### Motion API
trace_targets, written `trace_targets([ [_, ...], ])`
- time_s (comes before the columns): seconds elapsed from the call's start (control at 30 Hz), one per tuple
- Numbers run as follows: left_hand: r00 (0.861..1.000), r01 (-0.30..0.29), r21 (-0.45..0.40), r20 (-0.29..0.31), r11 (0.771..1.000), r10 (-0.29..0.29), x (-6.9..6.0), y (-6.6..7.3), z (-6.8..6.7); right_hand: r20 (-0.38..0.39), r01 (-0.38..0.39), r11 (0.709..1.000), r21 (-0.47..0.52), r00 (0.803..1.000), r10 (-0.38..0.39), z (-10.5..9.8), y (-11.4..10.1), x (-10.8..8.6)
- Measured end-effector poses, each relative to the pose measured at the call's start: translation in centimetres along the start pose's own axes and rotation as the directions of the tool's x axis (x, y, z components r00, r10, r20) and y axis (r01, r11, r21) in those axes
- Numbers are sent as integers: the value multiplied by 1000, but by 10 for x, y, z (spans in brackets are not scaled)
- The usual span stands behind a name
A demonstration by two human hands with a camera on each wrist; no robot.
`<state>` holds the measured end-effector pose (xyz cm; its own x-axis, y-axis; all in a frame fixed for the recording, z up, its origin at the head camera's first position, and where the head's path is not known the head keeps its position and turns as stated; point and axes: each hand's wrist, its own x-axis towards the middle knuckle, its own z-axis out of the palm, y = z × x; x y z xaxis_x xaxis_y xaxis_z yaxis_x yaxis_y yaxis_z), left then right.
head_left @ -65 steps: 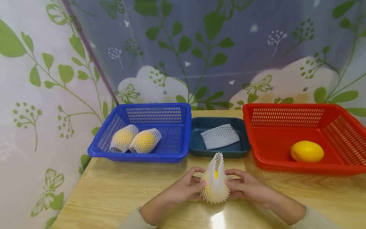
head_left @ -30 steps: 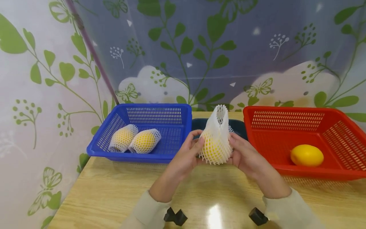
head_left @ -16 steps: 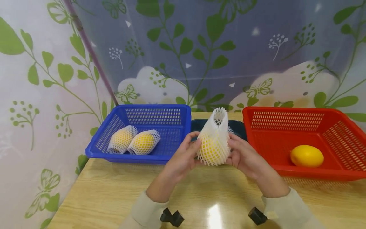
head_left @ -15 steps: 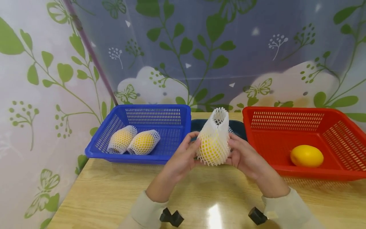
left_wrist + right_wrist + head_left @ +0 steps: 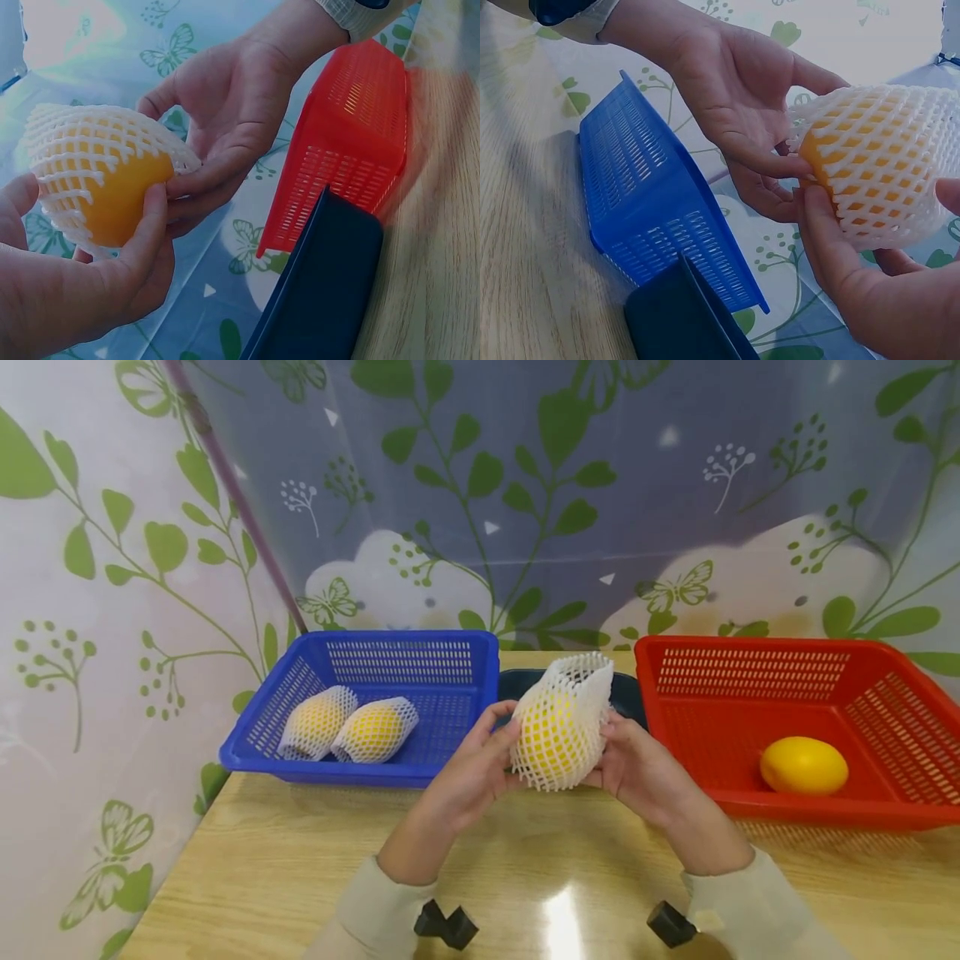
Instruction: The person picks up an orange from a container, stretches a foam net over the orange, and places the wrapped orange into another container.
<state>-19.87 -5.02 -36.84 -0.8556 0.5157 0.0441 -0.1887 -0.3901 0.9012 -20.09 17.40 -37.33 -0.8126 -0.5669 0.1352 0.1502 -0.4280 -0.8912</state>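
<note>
1. Head view shows, nearest, the person's two light sleeves, the left one (image 5: 382, 906) and the right one (image 5: 761, 906), each with a black block-like device (image 5: 446, 927) (image 5: 670, 925) beside it.
2. The left hand (image 5: 472, 777) has its grip closed around one side of a yellow fruit (image 5: 557, 747), thumb toward the person and fingers bent behind.
3. The right hand (image 5: 648, 772) has a similar grip on the other side, so both hands hold this fruit together, raised above the wooden tabletop (image 5: 300, 877).
4. A white foam net (image 5: 600, 689) covers most of the held fruit; its loose mouth points up and away from the person. Both wrist views show a bare yellow part of the fruit near the fingertips.
5. Behind the hands is a dark blue-green tray (image 5: 628, 697), partly hidden, between two baskets.
6. To the left, a blue plastic basket (image 5: 450, 710) contains two netted yellow fruits (image 5: 318, 724) (image 5: 375, 732), lying side by side.
7. To the right, a red plastic basket (image 5: 712, 718) contains one bare yellow fruit (image 5: 804, 766), near its front wall.
8. Farthest is a hanging cover (image 5: 450, 510) printed with green leaves and butterflies, with a purple pole (image 5: 232, 497) at its left.
</note>
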Motion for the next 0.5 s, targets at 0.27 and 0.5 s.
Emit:
trace_targets([
  [0.27,1000,-5,-7,6,1000,5,1,-3,0,-11,7,1000,7,1000,-7,3,0,-2],
  [0.5,1000,-1,-38,15,999,1,2,-6,1,-56,17,1000,3,998,-17,4,-3,-3],
])
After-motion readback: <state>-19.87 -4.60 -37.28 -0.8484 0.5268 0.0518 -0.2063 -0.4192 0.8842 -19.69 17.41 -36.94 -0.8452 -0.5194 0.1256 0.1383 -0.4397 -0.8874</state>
